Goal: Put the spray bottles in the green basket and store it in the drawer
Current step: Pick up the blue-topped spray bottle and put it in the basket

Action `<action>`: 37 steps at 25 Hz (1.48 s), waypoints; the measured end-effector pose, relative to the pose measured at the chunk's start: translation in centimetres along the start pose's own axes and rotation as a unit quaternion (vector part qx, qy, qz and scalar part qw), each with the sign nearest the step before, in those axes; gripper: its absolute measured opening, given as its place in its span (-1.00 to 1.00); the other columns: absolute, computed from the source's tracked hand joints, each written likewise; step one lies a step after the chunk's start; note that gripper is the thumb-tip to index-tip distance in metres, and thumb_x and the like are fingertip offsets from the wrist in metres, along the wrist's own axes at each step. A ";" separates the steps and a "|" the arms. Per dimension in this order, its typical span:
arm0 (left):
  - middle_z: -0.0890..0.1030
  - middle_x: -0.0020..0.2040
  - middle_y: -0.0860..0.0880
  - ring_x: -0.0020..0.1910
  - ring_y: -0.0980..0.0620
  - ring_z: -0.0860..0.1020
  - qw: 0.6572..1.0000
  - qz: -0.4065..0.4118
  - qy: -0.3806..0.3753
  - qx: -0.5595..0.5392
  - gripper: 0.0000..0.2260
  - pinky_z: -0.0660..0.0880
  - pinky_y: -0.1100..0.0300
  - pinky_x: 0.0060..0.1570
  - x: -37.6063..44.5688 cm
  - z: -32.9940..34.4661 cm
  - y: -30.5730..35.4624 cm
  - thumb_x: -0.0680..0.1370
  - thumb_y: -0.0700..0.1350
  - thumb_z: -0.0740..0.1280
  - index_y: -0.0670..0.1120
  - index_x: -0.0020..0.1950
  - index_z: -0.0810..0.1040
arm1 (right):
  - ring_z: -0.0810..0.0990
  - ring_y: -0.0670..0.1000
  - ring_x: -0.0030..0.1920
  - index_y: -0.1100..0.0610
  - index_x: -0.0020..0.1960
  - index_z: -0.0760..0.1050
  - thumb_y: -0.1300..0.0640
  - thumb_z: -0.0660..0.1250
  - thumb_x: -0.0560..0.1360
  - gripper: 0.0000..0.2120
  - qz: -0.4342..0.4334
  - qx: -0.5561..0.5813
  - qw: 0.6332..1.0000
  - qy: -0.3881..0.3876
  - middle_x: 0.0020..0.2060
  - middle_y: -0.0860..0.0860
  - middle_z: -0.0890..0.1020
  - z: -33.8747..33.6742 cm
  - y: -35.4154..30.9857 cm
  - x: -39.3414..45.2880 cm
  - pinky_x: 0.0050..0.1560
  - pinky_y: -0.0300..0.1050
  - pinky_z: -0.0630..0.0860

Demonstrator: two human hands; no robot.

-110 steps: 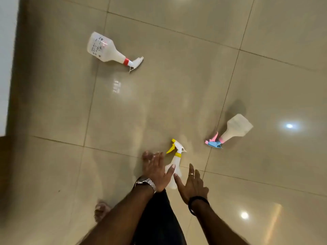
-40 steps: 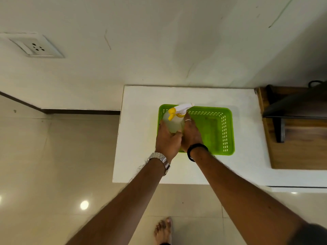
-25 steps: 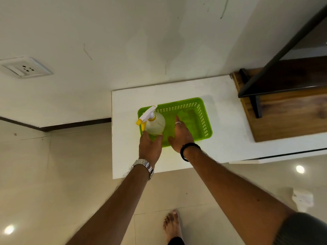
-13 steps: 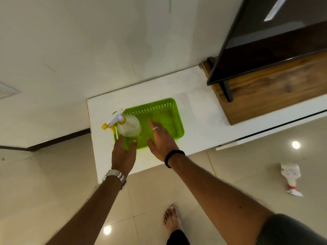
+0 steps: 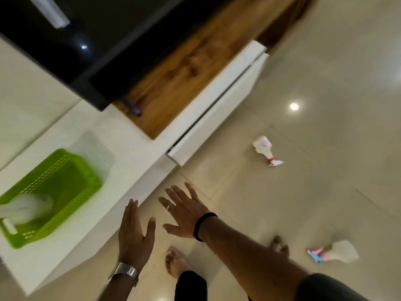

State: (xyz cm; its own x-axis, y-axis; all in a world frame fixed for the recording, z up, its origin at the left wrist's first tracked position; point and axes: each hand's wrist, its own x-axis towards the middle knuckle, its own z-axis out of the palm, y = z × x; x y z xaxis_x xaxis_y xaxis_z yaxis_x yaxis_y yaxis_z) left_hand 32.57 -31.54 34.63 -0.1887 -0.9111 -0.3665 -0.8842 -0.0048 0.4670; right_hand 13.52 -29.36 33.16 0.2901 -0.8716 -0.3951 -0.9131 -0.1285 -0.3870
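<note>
The green basket (image 5: 65, 187) sits on the white cabinet top (image 5: 130, 148) at the left, with a spray bottle (image 5: 26, 208) lying inside it. My left hand (image 5: 133, 233) and my right hand (image 5: 184, 210) hover empty, fingers spread, over the cabinet's front edge, to the right of the basket. On the floor lie a white spray bottle with a red collar (image 5: 265, 149) at the right and a bottle with a pink and blue trigger (image 5: 339, 254) at the lower right.
A white drawer front (image 5: 217, 114) runs along the cabinet, slightly ajar. A wooden shelf (image 5: 184, 70) and a dark screen (image 5: 76, 40) stand above it. My bare feet (image 5: 175, 263) are on the glossy tiled floor (image 5: 325, 192).
Both hands have let go of the yellow-trigger bottle, which now lies in the basket, and pulled back right. The view has swung right toward the floor bottles.
</note>
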 end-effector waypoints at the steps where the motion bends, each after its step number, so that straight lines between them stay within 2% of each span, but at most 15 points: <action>1: 0.15 0.67 -0.05 0.65 -0.07 0.13 1.000 -0.010 -0.016 0.005 -0.29 0.13 -0.07 0.59 0.0 1.7 1.9 0.56 0.18 0.11 -0.10 0.65 0.11 | 0.04 0.18 0.60 0.07 0.61 0.07 -0.31 0.12 0.54 -0.23 0.030 0.018 0.999 -0.003 0.59 0.17 0.13 0.6 2.5 -2.5 0.53 0.36 -0.15; 5: 0.26 0.62 -0.17 0.60 -0.21 0.25 0.997 -0.049 -0.067 0.008 -0.27 0.22 -0.16 0.55 0.2 9.2 11.4 0.54 0.25 0.03 -0.14 0.62 0.17 | 0.07 0.17 0.59 0.04 0.61 0.03 -0.40 0.01 0.52 -0.19 0.171 0.094 0.981 0.000 0.60 0.15 0.09 3.2 13.4 -14.3 0.49 0.38 -0.20; 9: 0.34 0.58 -0.16 0.53 -0.24 0.35 0.989 0.013 -0.133 0.061 -0.31 0.31 -0.17 0.48 -0.4 18.3 21.8 0.57 0.26 0.00 -0.12 0.58 0.24 | 0.10 0.16 0.58 0.01 0.62 0.00 -0.42 -0.02 0.51 -0.19 0.307 0.171 0.936 0.023 0.62 0.12 0.07 6.6 22.9 -26.4 0.49 0.37 -0.14; 12: 0.37 0.57 -0.14 0.53 -0.18 0.35 0.978 0.069 -0.178 0.084 -0.46 0.29 -0.10 0.49 -1.7 26.7 29.8 0.69 0.17 0.02 -0.12 0.56 0.29 | 0.13 0.13 0.57 -0.01 0.62 -0.02 -0.42 -0.03 0.52 -0.20 0.408 0.221 0.884 0.049 0.62 0.10 0.06 10.4 28.6 -34.7 0.48 0.34 -0.10; 15: 0.34 0.59 -0.09 0.57 -0.11 0.31 0.959 0.125 -0.238 0.092 -0.49 0.23 -0.01 0.54 -4.8 36.2 37.4 0.70 0.14 0.02 -0.09 0.58 0.28 | 0.14 0.10 0.57 -0.03 0.62 -0.01 -0.41 -0.03 0.53 -0.22 0.503 0.269 0.819 0.068 0.62 0.06 0.07 16.0 33.0 -41.9 0.47 0.31 -0.07; 18: 0.31 0.61 -0.04 0.59 -0.05 0.28 0.927 0.166 -0.323 0.097 -0.48 0.17 0.05 0.57 -8.7 45.5 42.2 0.70 0.16 0.03 -0.04 0.61 0.26 | 0.16 0.05 0.57 -0.04 0.62 0.04 -0.36 0.01 0.55 -0.27 0.583 0.318 0.741 0.097 0.61 0.04 0.12 22.0 35.5 -46.5 0.48 0.28 -0.01; 20: 0.34 0.60 -0.06 0.57 -0.08 0.32 0.900 0.181 -0.379 0.113 -0.48 0.20 0.04 0.56 -11.2 52.1 43.4 0.69 0.19 0.02 -0.04 0.58 0.29 | 0.20 0.04 0.55 -0.05 0.61 0.07 -0.29 0.06 0.57 -0.32 0.632 0.355 0.681 0.106 0.61 0.04 0.15 27.0 36.8 -48.6 0.47 0.25 0.02; 23: 0.41 0.53 -0.18 0.50 -0.19 0.38 0.848 0.209 -0.459 0.165 -0.46 0.29 -0.10 0.51 -14.5 61.1 42.6 0.69 0.19 -0.02 -0.15 0.49 0.33 | 0.30 0.06 0.49 -0.02 0.61 0.08 -0.19 0.14 0.58 -0.34 0.681 0.422 0.588 0.112 0.60 0.04 0.16 34.5 38.1 -50.4 0.45 0.20 0.12; 27: 0.33 0.58 -0.18 0.54 -0.19 0.34 0.796 0.192 -0.534 0.213 -0.40 0.24 -0.01 0.55 -18.1 69.9 39.4 0.68 0.24 -0.05 -0.13 0.57 0.24 | 0.37 0.16 0.45 0.04 0.61 0.06 -0.10 0.26 0.57 -0.30 0.715 0.511 0.450 0.162 0.58 0.05 0.18 42.2 40.0 -51.1 0.38 0.16 0.30; 29: 0.24 0.63 -0.09 0.57 -0.12 0.31 0.788 0.153 -0.554 0.219 -0.38 0.21 0.13 0.46 -19.1 73.6 38.0 0.66 0.28 -0.05 0.00 0.64 0.11 | 0.32 0.17 0.50 0.06 0.63 0.00 -0.03 0.32 0.56 -0.23 0.698 0.575 0.358 0.230 0.60 0.07 0.14 45.2 41.4 -50.6 0.43 0.10 0.29; 31: 0.19 0.66 -0.03 0.57 -0.10 0.31 0.789 0.118 -0.565 0.213 -0.37 0.24 0.09 0.48 -19.4 76.6 36.8 0.65 0.30 -0.03 0.07 0.67 -0.01 | 0.27 0.14 0.53 0.06 0.63 -0.08 0.00 0.36 0.54 -0.15 0.670 0.621 0.283 0.291 0.61 0.09 0.10 47.3 42.8 -49.8 0.40 -0.06 0.25; 32: 0.20 0.65 -0.03 0.56 -0.11 0.33 0.788 0.107 -0.570 0.208 -0.37 0.26 0.05 0.50 -19.2 77.8 36.4 0.65 0.29 -0.01 0.07 0.67 -0.01 | 0.26 0.13 0.53 0.05 0.63 -0.12 -0.01 0.38 0.53 -0.12 0.659 0.636 0.259 0.308 0.60 0.10 0.11 48.1 43.6 -49.3 0.36 -0.12 0.24; 34: 0.38 0.56 -0.09 0.47 -0.15 0.44 0.785 0.090 -0.580 0.197 -0.45 0.36 -0.02 0.47 -18.5 79.6 35.6 0.67 0.25 0.02 0.03 0.60 0.17 | 0.33 0.12 0.49 0.02 0.63 -0.14 -0.09 0.40 0.50 -0.06 0.631 0.672 0.222 0.318 0.56 0.08 0.22 49.0 44.7 -48.6 0.40 -0.11 0.28; 35: 0.48 0.46 -0.12 0.39 -0.16 0.51 0.786 0.083 -0.582 0.190 -0.50 0.43 -0.05 0.41 -18.3 80.0 35.3 0.67 0.24 0.03 0.00 0.51 0.28 | 0.42 0.12 0.43 -0.01 0.63 -0.09 -0.12 0.39 0.49 -0.09 0.613 0.696 0.201 0.315 0.51 0.06 0.34 49.1 45.0 -48.2 0.42 -0.01 0.35; 37: 0.57 0.34 -0.15 0.31 -0.19 0.56 0.790 0.068 -0.584 0.175 -0.55 0.48 -0.10 0.36 -17.9 79.7 35.1 0.67 0.22 0.05 -0.01 0.41 0.40 | 0.57 0.09 0.22 -0.03 0.54 0.14 -0.14 0.34 0.50 -0.29 0.596 0.721 0.172 0.308 0.35 0.05 0.53 48.6 45.1 -47.5 0.28 0.09 0.50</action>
State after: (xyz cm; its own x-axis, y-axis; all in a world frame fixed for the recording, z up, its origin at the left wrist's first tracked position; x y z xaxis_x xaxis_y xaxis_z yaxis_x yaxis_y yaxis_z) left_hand -29.19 17.43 -6.57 -0.3767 0.1100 -0.9198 -0.8473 0.3604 0.3901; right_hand -27.52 29.23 -5.99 -0.3482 0.1866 -0.9187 0.9313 0.1803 -0.3164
